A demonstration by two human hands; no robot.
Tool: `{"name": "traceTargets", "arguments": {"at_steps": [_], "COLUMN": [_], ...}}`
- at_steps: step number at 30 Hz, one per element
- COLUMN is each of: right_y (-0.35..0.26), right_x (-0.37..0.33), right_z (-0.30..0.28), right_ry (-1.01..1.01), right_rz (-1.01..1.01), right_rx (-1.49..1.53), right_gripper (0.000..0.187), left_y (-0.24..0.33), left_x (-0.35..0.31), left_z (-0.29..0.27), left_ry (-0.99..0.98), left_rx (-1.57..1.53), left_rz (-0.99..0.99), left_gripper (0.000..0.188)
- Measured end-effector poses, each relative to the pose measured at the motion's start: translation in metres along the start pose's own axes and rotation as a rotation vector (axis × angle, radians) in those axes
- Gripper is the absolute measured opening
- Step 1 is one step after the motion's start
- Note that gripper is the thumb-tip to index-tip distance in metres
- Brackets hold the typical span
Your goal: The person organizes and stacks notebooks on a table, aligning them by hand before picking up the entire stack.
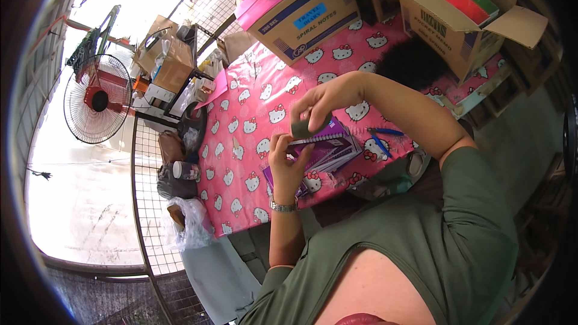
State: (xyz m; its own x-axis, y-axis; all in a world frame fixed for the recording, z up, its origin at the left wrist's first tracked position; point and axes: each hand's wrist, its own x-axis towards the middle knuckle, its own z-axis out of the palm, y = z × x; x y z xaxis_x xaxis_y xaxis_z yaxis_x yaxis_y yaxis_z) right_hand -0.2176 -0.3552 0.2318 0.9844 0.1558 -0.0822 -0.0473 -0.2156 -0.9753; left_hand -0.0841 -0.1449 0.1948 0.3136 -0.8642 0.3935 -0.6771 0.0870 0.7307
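A left hand (289,166) curls, grip unclear, left of purple notebooks (326,150) on pink tablecloth (244,168); above them, the right hand (317,108) pinches a dark object (309,128) that a loosened hold could drop; blue-handled pliers (380,144) lie right.

Purple notebooks (332,149) partly behind left hand (288,165), dark held object (306,129) unidentifiable, open carton (435,37) cropped at top

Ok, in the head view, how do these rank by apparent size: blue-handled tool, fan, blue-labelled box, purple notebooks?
Largest to smallest:
1. Blue-labelled box
2. Fan
3. Purple notebooks, partly covered, so judged by what shows
4. Blue-handled tool
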Motion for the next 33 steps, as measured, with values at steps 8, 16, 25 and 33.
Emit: {"name": "traceTargets", "arguments": {"at_steps": [8, 16, 25, 33], "right_y": [0.001, -0.005, 0.108, 0.187], "right_x": [0.002, 0.011, -0.082, -0.132], "right_z": [0.007, 0.008, -0.063, 0.032], "right_ry": [-0.013, -0.030, 1.377, 1.540], "right_rz": [-0.070, -0.131, 0.347, 0.276], "right_rx": [0.148, 0.218, -0.738, -1.314], "right_gripper": [0.043, 0.033, 0.052, 0.055], "left_y": [-0.014, -0.012, -0.009, -0.020], "left_x": [-0.005, -0.004, -0.006, -0.006], "left_z": [-0.002, -0.003, -0.007, 0.007], "left_ry": [-0.048, -0.053, 0.011, 0.114], "left_rx": [-0.230, -0.444, -0.479, -0.314], "left_rz": [-0.087, -0.166, -0.195, -0.172], "left_gripper": [0.033, 0.035, 0.023, 0.014]}}
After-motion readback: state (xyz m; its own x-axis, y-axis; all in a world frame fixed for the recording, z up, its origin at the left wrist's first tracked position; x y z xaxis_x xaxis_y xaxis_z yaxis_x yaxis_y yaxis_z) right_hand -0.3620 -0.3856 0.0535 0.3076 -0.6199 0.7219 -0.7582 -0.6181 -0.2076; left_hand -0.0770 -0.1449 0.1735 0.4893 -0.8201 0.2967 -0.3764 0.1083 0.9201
